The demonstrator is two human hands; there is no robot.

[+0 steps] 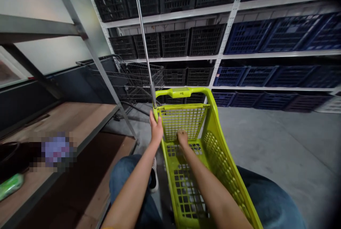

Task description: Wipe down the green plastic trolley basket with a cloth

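A lime-green plastic rolling shopping basket (217, 126) stands in front of me between my legs, its inside bare. My left hand (156, 129) grips its left rim near the far corner, thumb on the inner side and fingers outside. Just above that hand, a long metal pole (144, 37) rises from the corner. My right hand (182, 137) reaches inside, closed like a fist against the lower part of the grid panel (183, 119). Whatever its fingers hold, if anything, is hidden.
Racks with black crates (176, 42) and blue crates (247, 37) span the back. A dark wire cart (128, 74) stands behind the basket. On my left is a wooden-topped metal shelf (87, 112) with a green package (11, 186). Grey concrete floor (279, 140) lies to the right.
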